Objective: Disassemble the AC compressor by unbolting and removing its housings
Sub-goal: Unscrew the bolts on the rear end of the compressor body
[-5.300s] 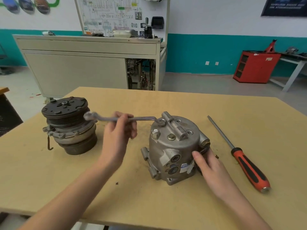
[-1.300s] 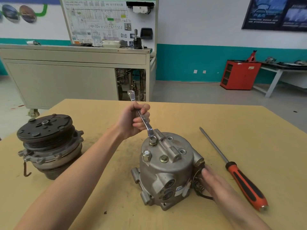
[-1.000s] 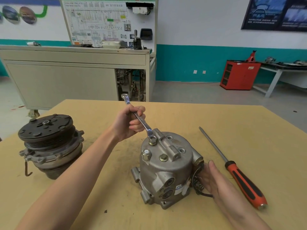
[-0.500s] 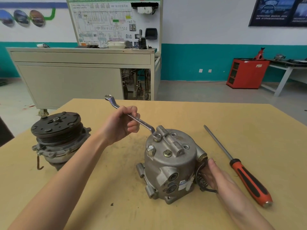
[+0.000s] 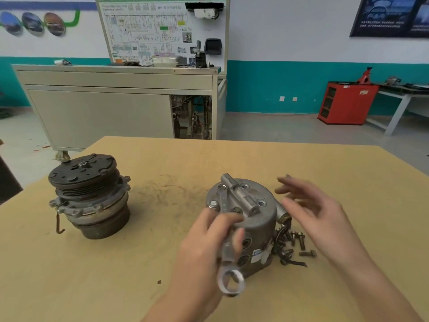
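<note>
AC compressor housing (image 5: 255,219) upright at table (image 5: 232,159) centre, my left hand (image 5: 202,247) gripping a wrench (image 5: 229,278) on a top bolt (image 5: 221,187), right hand (image 5: 311,210) spread open beside it (blurred), loose bolts (image 5: 301,245) just right, clutch pulley (image 5: 86,182) well left

left hand (image 5: 204,247) & right hand (image 5: 308,210) both bare. forearms (image 5: 371,282) bare too, right to the frame edge. right fingers blurred.

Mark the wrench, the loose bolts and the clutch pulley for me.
wrench (image 5: 223,202): head view, shank lying across the housing (image 5: 260,221) top.
loose bolts (image 5: 301,242): head view, one bolt in the pile right of the housing.
clutch pulley (image 5: 81,173): head view, dark top plate.
</note>
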A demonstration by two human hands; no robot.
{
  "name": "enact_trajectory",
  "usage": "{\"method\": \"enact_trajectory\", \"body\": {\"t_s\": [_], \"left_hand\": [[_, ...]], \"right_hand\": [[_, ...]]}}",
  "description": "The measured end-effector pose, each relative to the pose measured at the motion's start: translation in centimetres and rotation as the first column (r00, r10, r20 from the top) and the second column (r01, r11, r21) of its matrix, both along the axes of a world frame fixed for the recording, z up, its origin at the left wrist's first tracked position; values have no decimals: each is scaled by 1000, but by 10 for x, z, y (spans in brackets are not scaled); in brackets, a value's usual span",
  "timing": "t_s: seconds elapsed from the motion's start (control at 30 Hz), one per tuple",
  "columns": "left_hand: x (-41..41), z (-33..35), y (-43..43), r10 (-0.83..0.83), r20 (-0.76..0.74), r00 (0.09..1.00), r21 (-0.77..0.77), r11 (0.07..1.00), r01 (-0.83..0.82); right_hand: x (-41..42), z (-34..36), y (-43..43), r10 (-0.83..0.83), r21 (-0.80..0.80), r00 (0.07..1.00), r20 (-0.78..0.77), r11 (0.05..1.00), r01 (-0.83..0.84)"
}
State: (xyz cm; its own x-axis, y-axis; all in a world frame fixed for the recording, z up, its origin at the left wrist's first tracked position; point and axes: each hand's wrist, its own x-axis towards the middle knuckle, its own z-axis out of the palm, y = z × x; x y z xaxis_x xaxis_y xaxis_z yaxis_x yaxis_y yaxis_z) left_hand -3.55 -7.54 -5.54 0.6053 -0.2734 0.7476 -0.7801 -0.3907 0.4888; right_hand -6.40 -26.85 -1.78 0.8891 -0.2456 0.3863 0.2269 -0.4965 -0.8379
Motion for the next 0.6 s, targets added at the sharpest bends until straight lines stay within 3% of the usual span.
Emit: {"method": "enact_trajectory", "body": {"t_s": [0.07,0.13,0.27,0.4,0.6], "left_hand": [[-4,6,-11,38,16,999,-34,999,-37],[-3,12,-14,46,-23,999,-197,979,-50],[-3,24,-9,50,26,998,-408,912,-35],[11,34,14,-41,-24,999,-608,793,18],[19,17,43,1,-158,987,-649,754,-105]], "right_hand": [[16,24,5,82,-203,996,21,976,-76],[37,41,16,158,-379,987,-38,911,-161],[71,52,35,160,-677,969,-189,694,-246],[83,54,52,139,-794,958,-252,536,-287],[78,59,62,157,-888,962,-226,373,-269]]}}
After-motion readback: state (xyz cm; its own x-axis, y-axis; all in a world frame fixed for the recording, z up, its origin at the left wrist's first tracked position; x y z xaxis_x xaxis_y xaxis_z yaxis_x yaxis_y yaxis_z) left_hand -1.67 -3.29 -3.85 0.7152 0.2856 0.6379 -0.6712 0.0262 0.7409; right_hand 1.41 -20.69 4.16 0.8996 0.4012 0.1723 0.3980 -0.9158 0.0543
